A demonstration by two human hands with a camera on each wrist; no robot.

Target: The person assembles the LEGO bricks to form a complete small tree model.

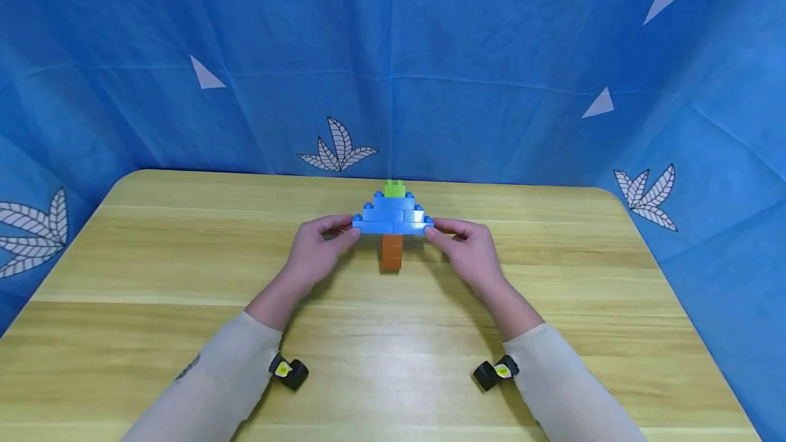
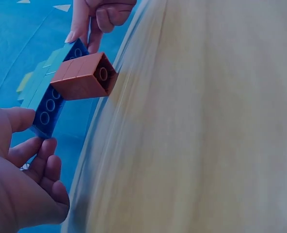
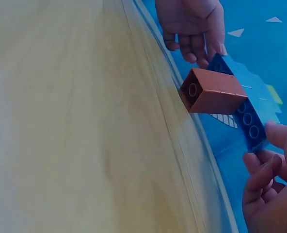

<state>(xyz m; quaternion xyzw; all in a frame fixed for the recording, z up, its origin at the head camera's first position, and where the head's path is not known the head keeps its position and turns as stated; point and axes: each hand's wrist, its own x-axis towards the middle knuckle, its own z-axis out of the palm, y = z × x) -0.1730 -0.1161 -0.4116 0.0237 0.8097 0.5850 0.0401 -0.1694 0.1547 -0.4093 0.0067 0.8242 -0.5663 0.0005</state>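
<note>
A tree-shaped toy brick build has stepped blue bricks [image 1: 393, 215], a green brick [image 1: 395, 188] on top and an orange-brown brick trunk [image 1: 391, 253] below. My left hand [image 1: 316, 251] pinches the left end of the lowest blue row between thumb and fingers. At the opposite end, my right hand [image 1: 473, 254] pinches that same row. Both wrist views show the hollow underside of the trunk [image 2: 83, 76] and the round tubes under the blue row [image 3: 247, 119], so the build is held up off the table. The green brick is partly visible in those views.
The light wooden table [image 1: 393, 360] spreads under both arms, its back edge just behind the build. A blue cloth [image 1: 393, 33] with white triangles and leaf prints hangs behind and at both sides. Black wrist cameras [image 1: 297, 375] are strapped at the sleeves.
</note>
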